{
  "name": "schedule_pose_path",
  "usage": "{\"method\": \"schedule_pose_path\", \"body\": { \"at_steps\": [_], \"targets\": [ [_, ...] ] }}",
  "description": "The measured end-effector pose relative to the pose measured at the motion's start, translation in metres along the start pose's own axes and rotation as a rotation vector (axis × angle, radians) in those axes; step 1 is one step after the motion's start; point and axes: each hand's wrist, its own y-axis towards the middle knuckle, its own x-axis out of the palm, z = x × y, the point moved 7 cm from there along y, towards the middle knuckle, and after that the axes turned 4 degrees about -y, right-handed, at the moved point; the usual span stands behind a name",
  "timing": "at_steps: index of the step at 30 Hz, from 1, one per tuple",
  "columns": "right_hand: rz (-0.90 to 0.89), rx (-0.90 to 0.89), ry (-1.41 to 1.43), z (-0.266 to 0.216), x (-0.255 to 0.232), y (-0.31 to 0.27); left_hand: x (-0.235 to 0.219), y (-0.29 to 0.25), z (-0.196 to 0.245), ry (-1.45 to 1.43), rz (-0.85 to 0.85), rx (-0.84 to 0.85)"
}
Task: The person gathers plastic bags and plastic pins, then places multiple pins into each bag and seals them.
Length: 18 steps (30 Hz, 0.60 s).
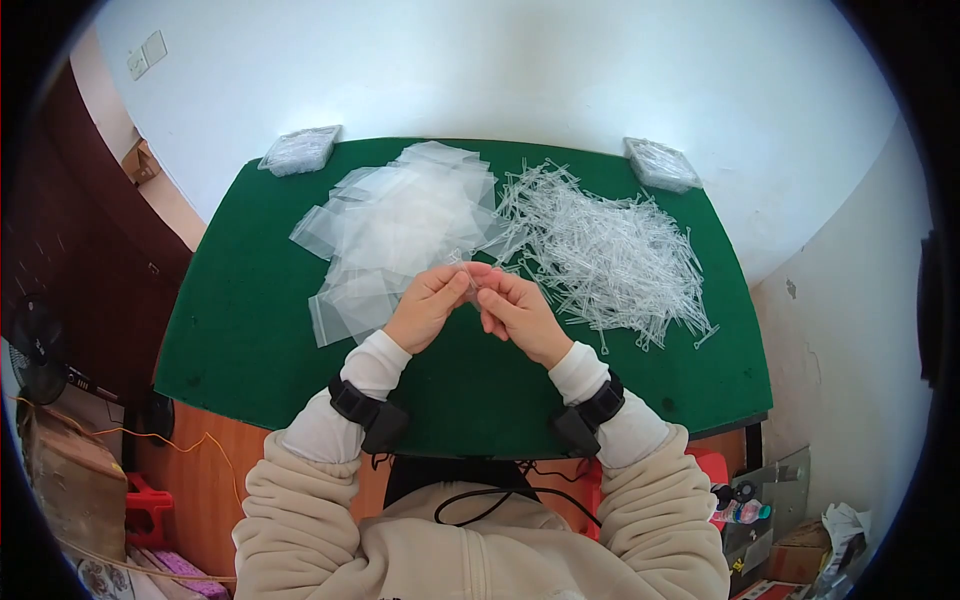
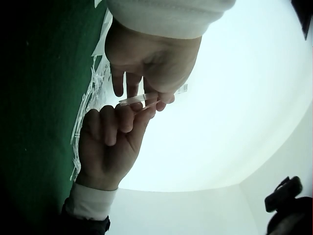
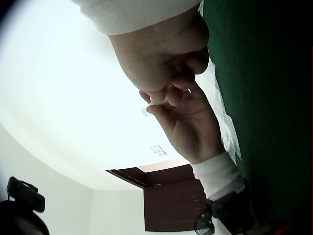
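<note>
Nearest, both forearms in pale sleeves point(image 1: 323, 425) come in over the worktop's near edge, each wearing a black wrist device point(image 1: 590, 415). They angle inward so that the hands meet above the middle of the green worktop point(image 1: 470, 385), probably because fine work is easiest straight in front of the body.

The left hand point(image 1: 425, 308) and right hand point(image 1: 525, 318) are fingertip to fingertip. Between them is a small clear plastic bundle point(image 2: 137, 99) of thin strips, raised off the worktop. The left thumb and forefinger pinch it, the other left fingers hanging loose and slightly apart; the right thumb and forefinger pinch it too, the remaining right fingers curled in. Two light pinches look suited to steadying slim, slippery pieces; how many there are I cannot tell.

Just beyond the hands, a spread of clear bags point(image 1: 400, 220) lies left of centre and reaches the far edge, while a heap of loose clear sticks point(image 1: 610, 260) lies toward the right edge. Keeping one kind per side presumably lets each hand reach its own supply unmixed.

Farthest, one wrapped pack point(image 1: 300, 150) sits at the far left corner and another pack point(image 1: 660, 165) at the far right, apparently parked out of the way against the white wall point(image 1: 480, 70).
</note>
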Motion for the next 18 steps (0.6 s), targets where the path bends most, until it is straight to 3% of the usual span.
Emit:
{"method": "schedule_pose_path", "body": {
  "at_steps": [18],
  "targets": [
    [-0.047, 0.066, -0.028, 0.0092, -0.0003, 0.0011, 0.0047, 0.0015, 0.0019, 0.074, -0.060, 0.038]
  ]
}}
